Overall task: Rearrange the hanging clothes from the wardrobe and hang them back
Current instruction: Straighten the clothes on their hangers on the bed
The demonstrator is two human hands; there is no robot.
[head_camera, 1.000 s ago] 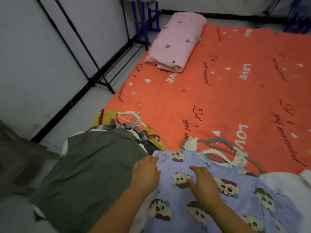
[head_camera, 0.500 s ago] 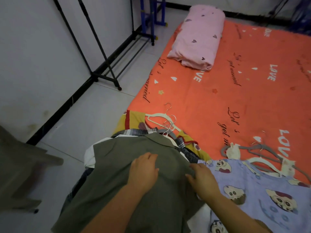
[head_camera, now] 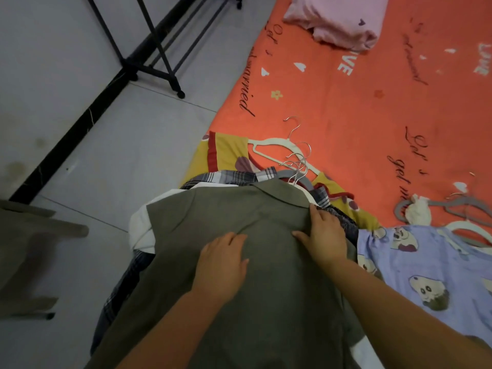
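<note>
Nearby, black rack (head_camera: 154,74), pink bedding (head_camera: 340,20), cartoon garment (head_camera: 426,262)

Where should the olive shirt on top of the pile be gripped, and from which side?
Probably at the collar, coming from the far side: the olive shirt lies flat, collar pointing away, metal hanger hooks sticking out just beyond it. Which hook is its own is unclear.

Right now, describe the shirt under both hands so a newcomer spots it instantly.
Find the orange bedsheet; a clothes pile overlaps its near left edge. Topmost is the olive-green collared shirt, plain where the checked shirt beneath and the lilac cartoon top beside it are patterned.
</note>
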